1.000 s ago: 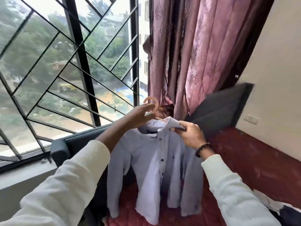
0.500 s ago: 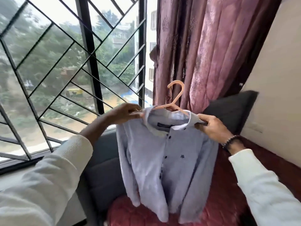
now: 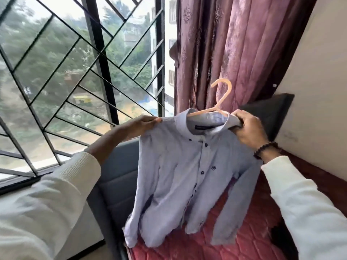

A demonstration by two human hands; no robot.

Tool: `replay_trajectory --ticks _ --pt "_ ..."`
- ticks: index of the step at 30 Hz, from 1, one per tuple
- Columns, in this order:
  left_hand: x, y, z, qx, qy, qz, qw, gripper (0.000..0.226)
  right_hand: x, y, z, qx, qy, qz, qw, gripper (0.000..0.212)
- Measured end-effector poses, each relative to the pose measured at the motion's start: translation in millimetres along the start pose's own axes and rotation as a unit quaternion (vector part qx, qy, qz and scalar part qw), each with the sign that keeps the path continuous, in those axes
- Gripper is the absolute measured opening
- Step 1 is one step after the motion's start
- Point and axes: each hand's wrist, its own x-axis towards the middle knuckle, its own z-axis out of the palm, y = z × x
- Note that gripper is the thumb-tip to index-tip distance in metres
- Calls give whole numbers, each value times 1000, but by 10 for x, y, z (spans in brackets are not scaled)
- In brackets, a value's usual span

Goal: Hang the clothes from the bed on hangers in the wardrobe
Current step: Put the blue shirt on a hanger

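Your left hand (image 3: 139,124) pinches one shoulder of the pale lilac button-up shirt (image 3: 180,166), which hangs on a peach plastic hanger (image 3: 216,107) above the red quilted bed (image 3: 244,239), while your right hand (image 3: 247,130) grips the collar's other side.

Pale blue button-front shirt (image 3: 187,166) on a peach plastic hanger (image 3: 216,107), hook upright, front buttoned, sleeves drooping; it hangs above the red quilted bed (image 3: 244,231), hem brushing it.

Pale blue shirt (image 3: 180,166), peach hanger (image 3: 221,98), patterned mauve curtain (image 3: 234,44)
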Motion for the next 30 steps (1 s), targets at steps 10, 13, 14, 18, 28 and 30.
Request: replay_trajectory --ticks 10,13,14,18,28,30 --pt "192 361 489 198 45 116 972 82 281 -282 171 18 -1 19 1000 14" --pt "399 668 675 141 162 173 961 70 308 -329 250 36 -5 30 999 20" --pt "438 762 646 147 169 184 957 60 293 -330 264 39 -13 30 999 19" --pt "542 934 610 144 114 168 969 26 174 -331 274 44 -41 16 998 20" --pt "550 660 246 -7 163 149 975 25 -197 402 -196 -5 -241 193 951 8" --pt "536 617 200 -2 159 136 978 23 -199 449 -174 -46 -192 179 964 18"
